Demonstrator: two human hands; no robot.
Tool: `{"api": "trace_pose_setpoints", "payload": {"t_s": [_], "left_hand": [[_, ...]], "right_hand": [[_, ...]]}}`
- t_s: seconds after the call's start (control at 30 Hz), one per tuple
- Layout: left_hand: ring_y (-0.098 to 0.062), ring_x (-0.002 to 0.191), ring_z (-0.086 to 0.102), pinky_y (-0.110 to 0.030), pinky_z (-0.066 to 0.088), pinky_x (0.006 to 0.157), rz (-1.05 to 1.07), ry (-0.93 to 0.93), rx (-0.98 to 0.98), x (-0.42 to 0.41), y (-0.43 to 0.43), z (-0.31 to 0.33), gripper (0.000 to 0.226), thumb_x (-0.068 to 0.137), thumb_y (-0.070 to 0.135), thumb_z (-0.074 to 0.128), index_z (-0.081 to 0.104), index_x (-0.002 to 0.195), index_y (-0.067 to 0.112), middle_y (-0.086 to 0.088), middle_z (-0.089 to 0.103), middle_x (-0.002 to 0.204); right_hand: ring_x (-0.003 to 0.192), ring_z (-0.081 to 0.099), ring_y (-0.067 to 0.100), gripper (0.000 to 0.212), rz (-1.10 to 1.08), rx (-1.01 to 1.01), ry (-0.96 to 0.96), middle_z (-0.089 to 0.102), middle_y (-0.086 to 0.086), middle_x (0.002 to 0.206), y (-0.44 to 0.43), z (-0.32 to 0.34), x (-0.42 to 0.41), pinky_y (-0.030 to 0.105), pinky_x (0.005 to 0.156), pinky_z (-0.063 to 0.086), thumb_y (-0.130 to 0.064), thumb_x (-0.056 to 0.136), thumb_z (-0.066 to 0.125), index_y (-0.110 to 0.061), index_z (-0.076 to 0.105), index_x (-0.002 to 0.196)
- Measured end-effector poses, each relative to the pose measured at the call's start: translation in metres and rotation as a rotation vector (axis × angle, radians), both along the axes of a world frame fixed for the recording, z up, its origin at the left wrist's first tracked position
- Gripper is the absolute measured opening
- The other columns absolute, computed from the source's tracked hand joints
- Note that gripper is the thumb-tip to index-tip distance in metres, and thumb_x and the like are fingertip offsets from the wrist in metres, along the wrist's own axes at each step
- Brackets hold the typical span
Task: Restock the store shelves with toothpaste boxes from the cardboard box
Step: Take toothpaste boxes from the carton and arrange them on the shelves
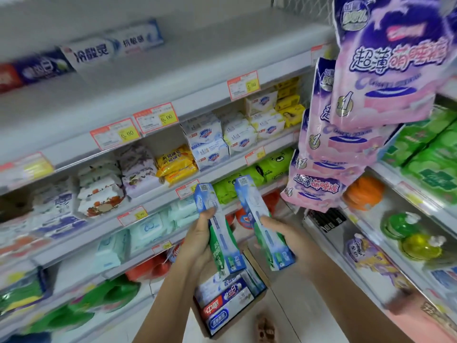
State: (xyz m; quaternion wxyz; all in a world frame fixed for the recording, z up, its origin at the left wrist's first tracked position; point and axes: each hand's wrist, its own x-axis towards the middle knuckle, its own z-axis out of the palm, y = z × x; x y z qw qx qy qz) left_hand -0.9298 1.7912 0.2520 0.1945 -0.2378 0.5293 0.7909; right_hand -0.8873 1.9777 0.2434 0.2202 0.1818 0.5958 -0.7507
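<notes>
Blue toothpaste boxes: your left hand grips one, your right hand another. Lay them flat on the top shelf.

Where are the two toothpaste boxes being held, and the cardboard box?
left-hand toothpaste box (220, 231), head view, middle of its front face.
right-hand toothpaste box (252, 204), head view, upper front face.
cardboard box (259, 271), head view, brown right flap.

Soap packs, wet wipes, hanging pink packs
</notes>
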Motion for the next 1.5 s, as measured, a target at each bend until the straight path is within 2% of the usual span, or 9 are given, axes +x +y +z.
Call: {"api": "trace_pose_setpoints", "payload": {"t_s": [0.1,0.23,0.5,0.63,0.77,0.9,1.27,1.4,1.5], "left_hand": [[-0.013,0.049,0.061,-0.025,0.052,0.048,-0.061,0.069,0.01,-0.003,0.0,0.01,0.017,0.095,0.018,0.048,0.055,0.086,0.006,-0.007,0.063,0.063],[-0.014,0.055,0.065,-0.037,0.051,0.074,-0.144,0.075,0.107,-0.011,-0.001,0.022,0.028,0.098,0.03,0.043,0.061,0.093,0.01,-0.005,0.07,0.068],[-0.024,0.062,0.069,-0.032,0.056,0.053,-0.198,-0.062,0.204,-0.027,0.012,0.039,0.047,0.094,0.046,0.042,0.057,0.115,0.008,-0.014,0.071,0.078],[-0.03,0.102,0.061,-0.051,0.048,0.097,-0.261,-0.044,0.237,-0.035,0.024,0.051,0.057,0.094,0.049,0.046,0.052,0.134,0.009,-0.019,0.062,0.12],[-0.031,0.1,0.065,-0.045,0.057,0.076,-0.247,-0.026,0.22,-0.045,0.04,0.065,0.051,0.094,0.043,0.044,0.056,0.128,0.006,-0.021,0.064,0.118],[-0.036,0.115,0.058,-0.05,0.044,0.1,-0.343,0.046,0.086,-0.05,0.057,0.082,0.052,0.091,0.046,0.047,0.06,0.122,0.007,-0.022,0.063,0.121],[-0.021,0.066,0.07,-0.025,0.054,0.056,-0.454,0.28,-0.175,-0.057,0.094,0.107,0.035,0.101,0.029,0.042,0.064,0.105,0.002,-0.014,0.073,0.087],[-0.02,0.086,0.07,-0.03,0.056,0.072,-0.599,0.451,-0.341,-0.053,0.102,0.12,0.043,0.093,0.04,0.054,0.057,0.122,0.008,-0.01,0.071,0.106],[-0.012,0.125,0.05,-0.032,0.043,0.103,-0.805,0.588,-0.648,-0.053,0.105,0.128,0.095,0.078,0.058,0.066,0.017,0.151,0.022,0.004,0.046,0.144]], "right_hand": [[0.088,0.067,0.029,0.077,-0.049,-0.027,0.01,0.065,0.025,0.109,-0.002,0.018,0.0,0.043,0.083,0.053,-0.034,0.058,0.079,-0.001,0.052,0.123],[0.1,0.067,0.022,0.083,-0.109,0.14,0.091,0.068,0.007,0.11,0.006,0.031,-0.005,0.046,0.095,0.049,-0.072,0.059,0.07,-0.018,0.054,0.119],[0.066,0.069,0.017,0.034,-0.207,0.067,0.212,0.071,0.008,0.08,0.017,0.06,-0.016,0.031,0.07,0.056,-0.037,0.084,0.062,-0.006,0.062,0.099],[0.067,0.068,0.016,0.033,-0.267,-0.052,0.197,0.068,0.008,0.084,0.019,0.069,-0.024,0.03,0.07,0.056,-0.032,0.087,0.062,-0.005,0.059,0.106],[0.072,0.071,0.019,0.033,-0.253,-0.037,0.201,0.073,0.004,0.084,0.019,0.074,-0.032,0.035,0.077,0.055,-0.038,0.087,0.061,-0.011,0.064,0.105],[0.077,0.072,0.013,0.037,-0.268,0.116,0.275,0.074,-0.001,0.09,0.008,0.077,-0.037,0.027,0.071,0.057,-0.049,0.089,0.056,-0.019,0.066,0.109],[0.075,0.071,0.021,0.024,-0.517,0.007,0.354,0.074,0.002,0.087,0.008,0.091,-0.055,0.033,0.069,0.057,-0.042,0.096,0.048,-0.027,0.065,0.102],[0.079,0.07,0.021,0.024,-0.595,-0.043,0.426,0.072,0.005,0.093,0.021,0.1,-0.062,0.032,0.068,0.058,-0.033,0.099,0.046,-0.023,0.063,0.113],[0.09,0.069,0.019,0.027,-0.612,-0.161,0.491,0.07,0.005,0.108,0.03,0.106,-0.07,0.024,0.067,0.056,-0.024,0.099,0.047,-0.018,0.06,0.122]]}}
